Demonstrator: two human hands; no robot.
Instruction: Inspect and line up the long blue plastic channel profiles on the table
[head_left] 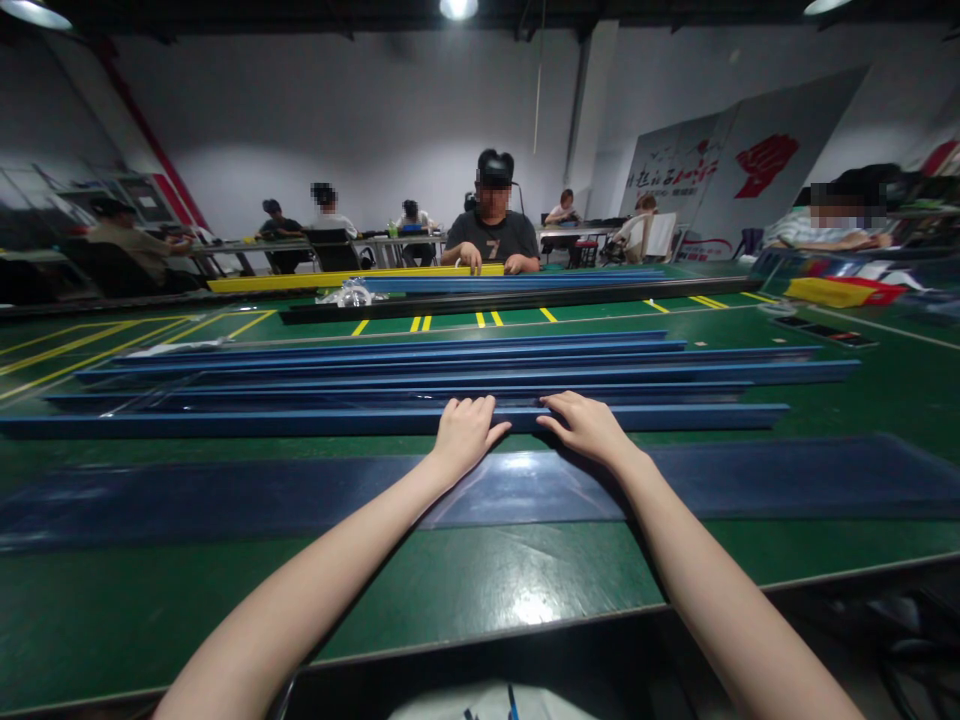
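Note:
A long blue plastic profile strip [225, 424] lies crosswise on the green table in front of me. My left hand [466, 432] grips it near its middle, fingers curled over the top and thumb pointing right along the near side. A short gap to the right, my right hand [583, 425] also holds the strip, its fingers bent over the far edge and its thumb apart. The fingertips are partly hidden behind the strip. Between the strip and me, a flat clear bluish plastic sheet [300, 492] lies under my forearms.
Several more blue strips [750, 372] lie parallel just beyond. Farther back are a black strip [585, 299] and a yellow strip [300, 282], with a co-worker's hands [472, 258] at the yellow one. A phone [825, 331] and a yellow-red tray [844, 291] are at right.

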